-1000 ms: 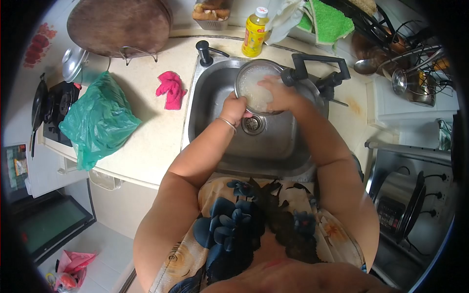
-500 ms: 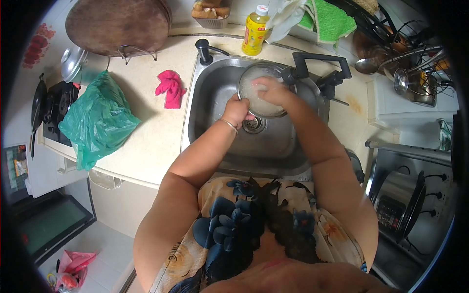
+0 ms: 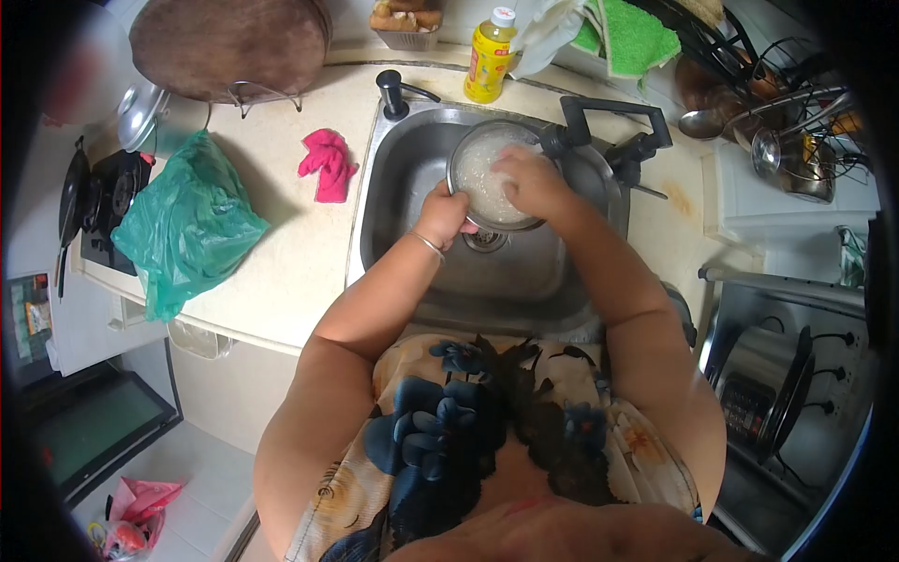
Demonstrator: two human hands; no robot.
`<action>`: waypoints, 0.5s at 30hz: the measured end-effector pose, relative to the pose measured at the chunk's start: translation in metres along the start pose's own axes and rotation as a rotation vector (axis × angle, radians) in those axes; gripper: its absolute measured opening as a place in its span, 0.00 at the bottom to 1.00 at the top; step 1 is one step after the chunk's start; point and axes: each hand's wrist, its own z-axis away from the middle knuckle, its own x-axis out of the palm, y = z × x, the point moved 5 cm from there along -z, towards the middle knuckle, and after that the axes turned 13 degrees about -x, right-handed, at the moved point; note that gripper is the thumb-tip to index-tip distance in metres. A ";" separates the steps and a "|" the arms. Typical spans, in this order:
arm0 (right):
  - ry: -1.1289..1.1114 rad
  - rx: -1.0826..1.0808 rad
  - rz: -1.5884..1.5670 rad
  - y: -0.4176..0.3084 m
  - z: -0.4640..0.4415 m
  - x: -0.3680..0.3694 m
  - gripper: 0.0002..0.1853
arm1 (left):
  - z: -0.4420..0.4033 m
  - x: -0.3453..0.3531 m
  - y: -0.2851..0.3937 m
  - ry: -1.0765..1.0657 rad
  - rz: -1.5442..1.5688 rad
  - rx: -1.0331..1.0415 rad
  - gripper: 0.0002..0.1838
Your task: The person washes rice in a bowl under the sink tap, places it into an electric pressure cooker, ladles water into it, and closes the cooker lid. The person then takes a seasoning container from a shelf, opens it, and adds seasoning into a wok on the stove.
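Observation:
My left hand (image 3: 443, 217) is closed on the near-left rim of a round metal bowl (image 3: 452, 169), which it holds inside the sink, tilted slightly. Cloudy water with pale grains that look like rice (image 3: 482, 178) fills the bowl. My right hand (image 3: 532, 183) reaches in over the right side, its fingers bent and somewhat apart among the grains; the fingertips are partly hidden. Above the bowl's right edge is the head of a black faucet (image 3: 618, 110). The sink drain (image 3: 485, 241) shows just below the bowl.
Around the metal sink (image 3: 510, 304) are a black soap dispenser (image 3: 393, 96), a yellow bottle (image 3: 489, 58) and a pink cloth (image 3: 328, 167). A green plastic bag (image 3: 192, 225) lies on the left counter near the stove (image 3: 110, 201). Ladles (image 3: 770, 150) hang at right.
The bowl has shifted slightly left with my left hand. My right hand's fingers have bent more and lifted a little, and the grains show more plainly.

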 end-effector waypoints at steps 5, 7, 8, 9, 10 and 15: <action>-0.142 0.249 0.112 -0.023 0.017 0.001 0.30 | 0.022 -0.009 -0.012 0.026 0.038 -0.028 0.18; -0.184 0.261 0.081 -0.035 0.022 0.012 0.34 | 0.032 -0.011 -0.015 0.062 0.017 -0.023 0.17; -0.221 0.277 0.057 -0.039 0.024 0.018 0.38 | 0.034 -0.013 -0.018 0.065 0.019 -0.025 0.17; -0.223 0.276 0.055 -0.044 0.025 0.023 0.38 | 0.035 -0.014 -0.022 0.054 0.024 -0.030 0.17; -0.239 0.331 0.040 -0.046 0.028 0.031 0.38 | 0.036 -0.015 -0.026 0.041 0.030 -0.034 0.17; -0.264 0.420 -0.104 -0.057 0.028 0.054 0.36 | 0.041 -0.022 -0.046 0.050 0.043 -0.050 0.17</action>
